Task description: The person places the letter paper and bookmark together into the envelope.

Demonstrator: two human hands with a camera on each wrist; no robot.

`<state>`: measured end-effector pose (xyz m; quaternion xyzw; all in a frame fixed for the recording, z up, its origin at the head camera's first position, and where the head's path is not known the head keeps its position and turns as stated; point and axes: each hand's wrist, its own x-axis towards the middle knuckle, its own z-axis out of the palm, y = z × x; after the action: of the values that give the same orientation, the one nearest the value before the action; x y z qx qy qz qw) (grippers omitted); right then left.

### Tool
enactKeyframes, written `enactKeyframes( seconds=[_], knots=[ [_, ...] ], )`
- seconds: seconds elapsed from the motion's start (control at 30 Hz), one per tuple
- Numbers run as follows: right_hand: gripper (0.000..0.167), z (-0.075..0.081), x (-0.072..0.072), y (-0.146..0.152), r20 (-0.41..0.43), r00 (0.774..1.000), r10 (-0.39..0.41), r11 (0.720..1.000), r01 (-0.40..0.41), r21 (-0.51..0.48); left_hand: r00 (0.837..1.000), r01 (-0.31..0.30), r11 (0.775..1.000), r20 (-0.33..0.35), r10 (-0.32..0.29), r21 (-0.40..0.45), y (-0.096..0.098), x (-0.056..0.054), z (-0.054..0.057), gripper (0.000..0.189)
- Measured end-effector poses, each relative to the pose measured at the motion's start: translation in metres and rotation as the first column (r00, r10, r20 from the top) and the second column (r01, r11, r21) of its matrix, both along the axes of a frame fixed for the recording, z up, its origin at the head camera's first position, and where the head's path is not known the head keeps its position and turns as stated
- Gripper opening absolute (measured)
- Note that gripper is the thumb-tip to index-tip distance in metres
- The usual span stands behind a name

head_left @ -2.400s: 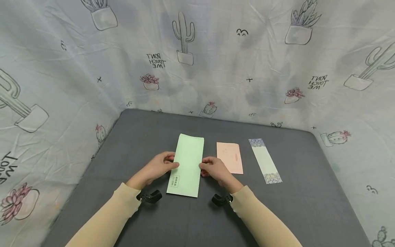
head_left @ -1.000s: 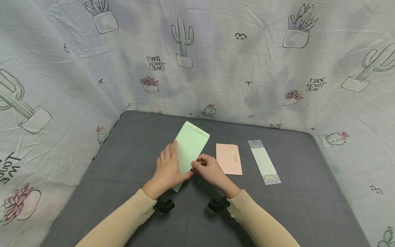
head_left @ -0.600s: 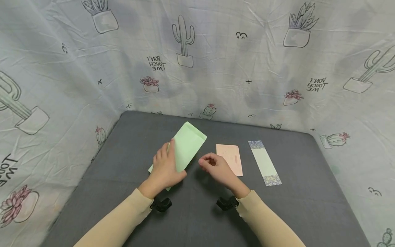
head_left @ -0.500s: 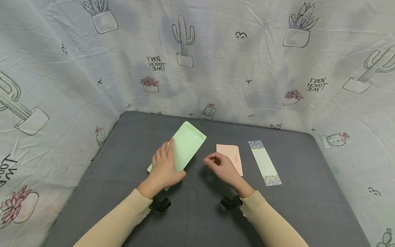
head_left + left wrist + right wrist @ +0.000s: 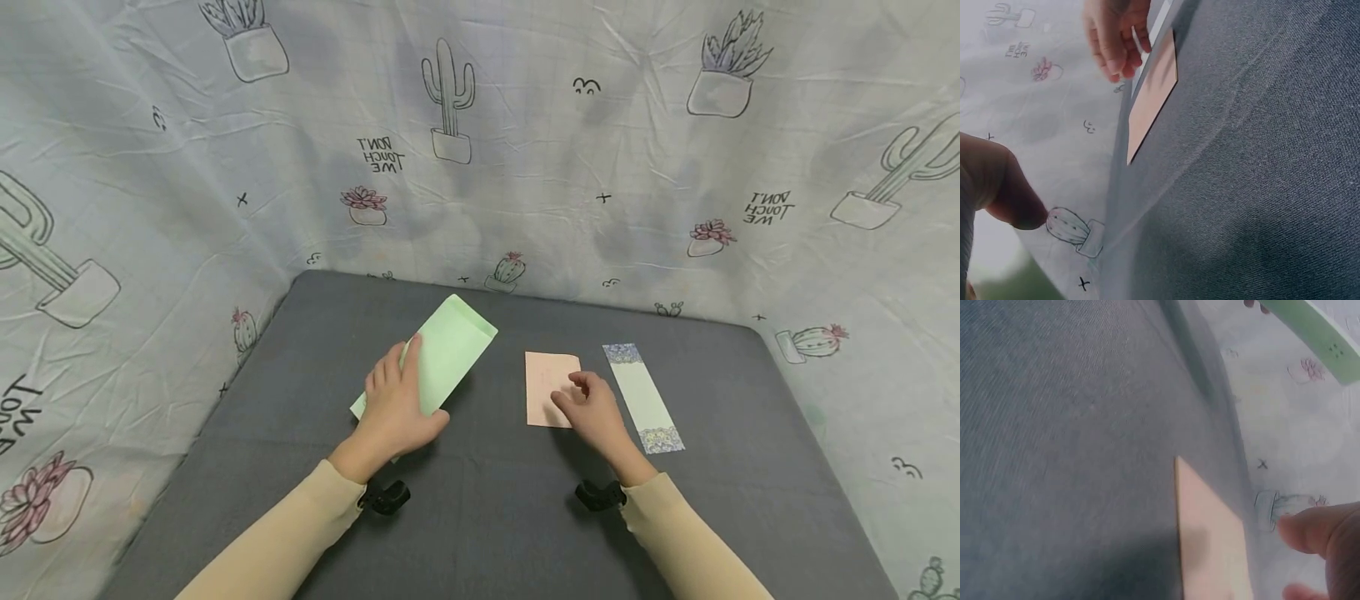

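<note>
A long light-green envelope (image 5: 453,346) is tilted above the grey table, its flap end pointing away to the right. My left hand (image 5: 395,408) grips its near part, fingers over the left side and thumb at the right edge. In the right wrist view the envelope (image 5: 1313,331) is seen raised off the cloth. My right hand (image 5: 597,417) hovers over the right side of a flat pink paper piece (image 5: 546,379), fingers loosely bent with nothing between them. The left wrist view shows the same pink paper (image 5: 1154,90) lying under that hand.
Right of the pink paper lies a pale strip (image 5: 645,396) with patterned ends, like a bookmark. The grey cloth-covered table (image 5: 480,525) is bordered by a white cactus-print curtain (image 5: 525,167) at the back and sides.
Both hands first held the envelope; my right hand let go and moved right to above the pink paper. My left hand has turned the envelope and shifted it slightly left.
</note>
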<state>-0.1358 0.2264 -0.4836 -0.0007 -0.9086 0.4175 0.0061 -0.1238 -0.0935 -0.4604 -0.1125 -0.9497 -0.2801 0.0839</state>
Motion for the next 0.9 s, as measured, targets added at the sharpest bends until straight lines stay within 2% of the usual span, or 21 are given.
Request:
enactKeyframes(
  seconds=[0.2, 0.47, 0.63, 0.9],
  knots=[
    [0.067, -0.007, 0.0, 0.006, 0.026, 0.999, -0.023, 0.999, 0.022, 0.048, 1.0, -0.013, 1.0, -0.025, 0.013, 0.02, 0.0, -0.001, -0.002, 0.105],
    [0.072, -0.014, 0.007, 0.013, 0.048, 0.997, -0.056, 0.996, 0.053, 0.072, 0.999, -0.005, 1.0, -0.04, 0.005, 0.003, -0.004, -0.003, -0.006, 0.106],
    [0.079, -0.016, 0.008, 0.016, 0.054, 0.994, -0.096, 0.984, 0.086, 0.159, 1.0, 0.007, 1.0, -0.029, -0.007, -0.014, -0.008, -0.004, -0.006, 0.108],
    [0.084, -0.017, 0.006, 0.01, 0.043, 0.993, -0.11, 0.95, 0.092, 0.297, 1.0, 0.015, 1.0, 0.0, -0.015, -0.001, -0.007, -0.005, -0.006, 0.109]
  ],
)
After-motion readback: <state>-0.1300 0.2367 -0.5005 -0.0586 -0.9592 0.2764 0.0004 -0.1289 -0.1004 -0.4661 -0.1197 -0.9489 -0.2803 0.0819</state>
